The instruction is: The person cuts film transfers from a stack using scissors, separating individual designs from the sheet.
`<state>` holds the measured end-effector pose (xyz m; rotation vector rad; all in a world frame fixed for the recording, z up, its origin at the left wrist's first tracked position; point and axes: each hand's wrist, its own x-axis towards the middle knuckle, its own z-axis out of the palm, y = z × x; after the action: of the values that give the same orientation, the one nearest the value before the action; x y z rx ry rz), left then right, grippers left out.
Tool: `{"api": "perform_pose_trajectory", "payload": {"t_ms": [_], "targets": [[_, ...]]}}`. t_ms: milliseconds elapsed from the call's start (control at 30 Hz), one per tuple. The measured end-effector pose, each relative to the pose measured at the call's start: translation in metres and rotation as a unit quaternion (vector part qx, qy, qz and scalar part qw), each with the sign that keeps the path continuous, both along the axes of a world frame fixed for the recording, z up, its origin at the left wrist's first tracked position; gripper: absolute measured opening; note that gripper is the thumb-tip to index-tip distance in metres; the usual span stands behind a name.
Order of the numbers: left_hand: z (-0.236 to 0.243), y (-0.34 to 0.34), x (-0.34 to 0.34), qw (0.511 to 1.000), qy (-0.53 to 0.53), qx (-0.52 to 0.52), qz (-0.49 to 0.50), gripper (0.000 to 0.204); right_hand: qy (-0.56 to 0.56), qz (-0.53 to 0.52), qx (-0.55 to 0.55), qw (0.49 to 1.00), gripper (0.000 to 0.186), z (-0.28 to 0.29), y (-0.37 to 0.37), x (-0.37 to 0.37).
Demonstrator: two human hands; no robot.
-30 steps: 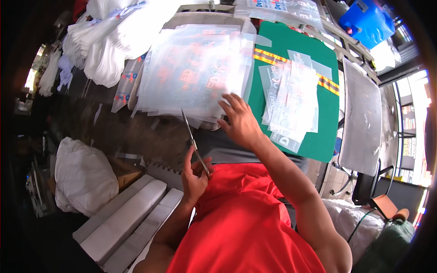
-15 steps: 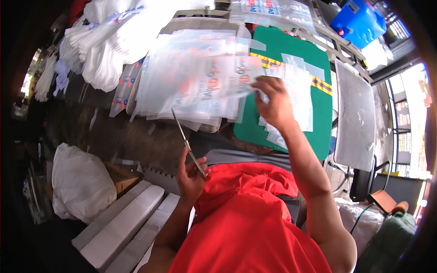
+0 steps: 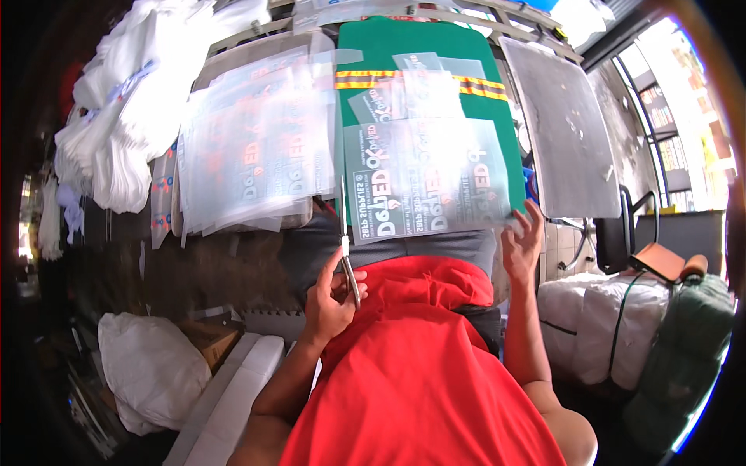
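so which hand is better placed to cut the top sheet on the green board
Probably the left hand: it holds the scissors beside the left edge of the top sheet; the right hand holds no tool.

Board (image 3: 418,35) plain green; band (image 3: 482,87) across it edged yellow-orange, dark middle. Plastic sheet (image 3: 486,171) translucent grey-white, lettering pattern, small red marks. Sheet pile (image 3: 214,167) milky, red-and-grey print. Scissors (image 3: 346,262) silvery. Shirt (image 3: 412,373) solid red. Trousers (image 3: 458,245) grey.
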<state>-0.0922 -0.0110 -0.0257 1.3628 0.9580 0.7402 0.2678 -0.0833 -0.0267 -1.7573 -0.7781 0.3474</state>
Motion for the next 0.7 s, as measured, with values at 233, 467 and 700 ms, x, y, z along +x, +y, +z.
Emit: {"api": "perform_pose_trajectory", "payload": {"t_ms": [233,467,700], "targets": [[0.024,-0.008,-0.009,0.99,-0.018,-0.119,-0.08,0.072,0.557,-0.179,0.019,0.811,0.044,-0.033,0.005,-0.055],[0.058,-0.004,-0.046,0.945,-0.018,-0.242,-0.22,0.079,0.626,0.044,0.017,0.778,0.023,-0.029,0.044,-0.098],[0.065,-0.002,-0.054,0.918,0.014,-0.278,-0.283,0.085,0.606,0.033,0.122,0.785,0.013,-0.018,0.042,-0.098]]}}
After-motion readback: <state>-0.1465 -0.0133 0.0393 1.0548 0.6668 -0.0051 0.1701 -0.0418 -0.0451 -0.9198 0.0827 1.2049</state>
